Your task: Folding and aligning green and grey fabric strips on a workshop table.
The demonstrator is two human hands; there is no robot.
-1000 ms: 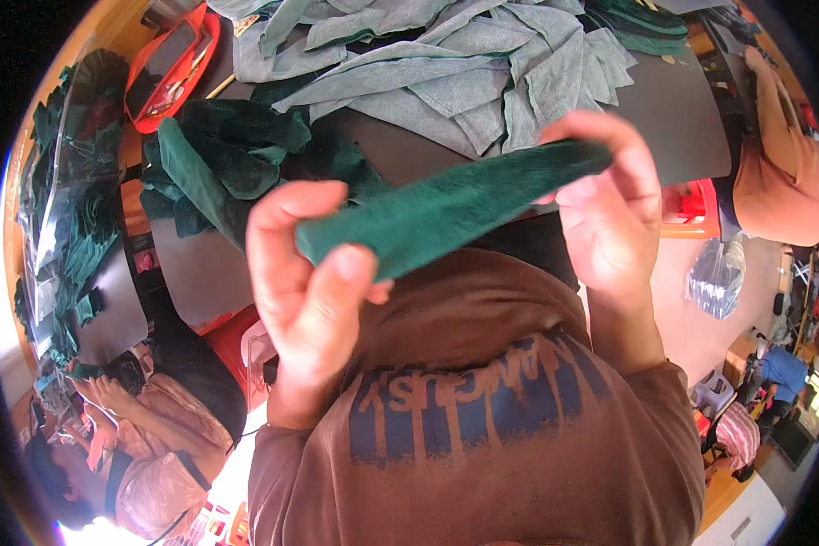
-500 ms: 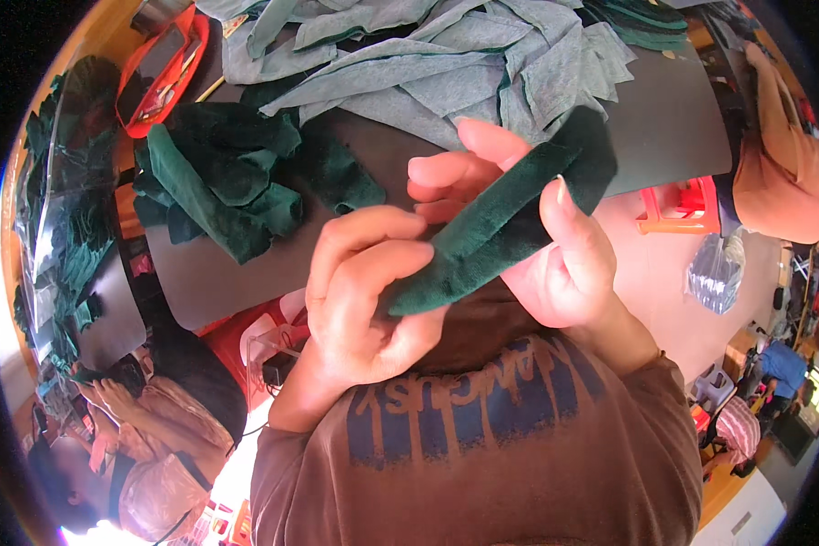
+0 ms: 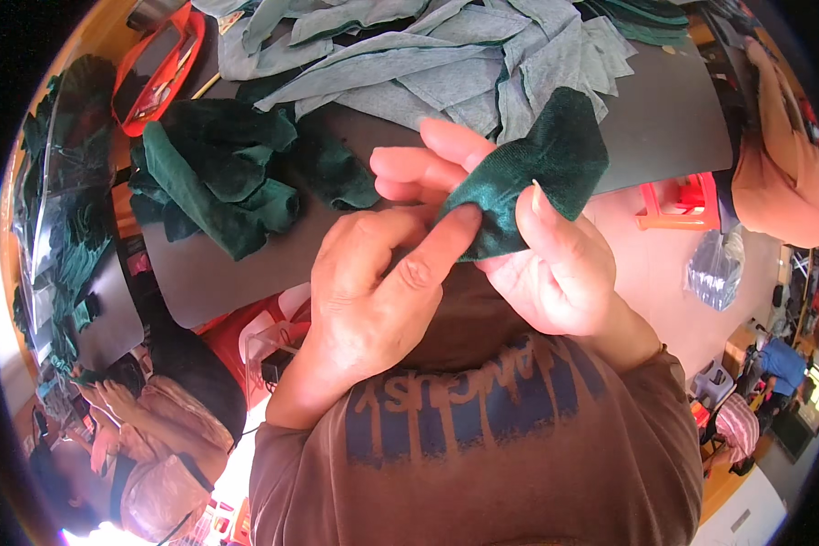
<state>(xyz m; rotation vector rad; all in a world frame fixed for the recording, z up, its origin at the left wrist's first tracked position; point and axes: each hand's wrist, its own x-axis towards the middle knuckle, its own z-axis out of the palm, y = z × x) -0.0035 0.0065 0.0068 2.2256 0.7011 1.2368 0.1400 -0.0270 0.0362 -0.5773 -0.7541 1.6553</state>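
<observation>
Before the pile point(image 3: 446, 77) on the table point(image 3: 664, 123), cloth point(image 3: 555, 150) is held in the right hand point(image 3: 560, 273), touched by the left hand point(image 3: 369, 282).

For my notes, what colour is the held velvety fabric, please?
The velvety fabric is dark green, in the head view.

R hand point(image 3: 560, 282) had room on its R, over dk grey tabletop point(image 3: 660, 123) btwn grey-backed fabric pile point(image 3: 428, 77) and table's R edge. Pile blocked far side; crumpled green velvet heap point(image 3: 218, 177) blocked L of L hand point(image 3: 369, 287), w/ red tray point(image 3: 191, 55) beyond. Bare strip ran along near edge.
</observation>
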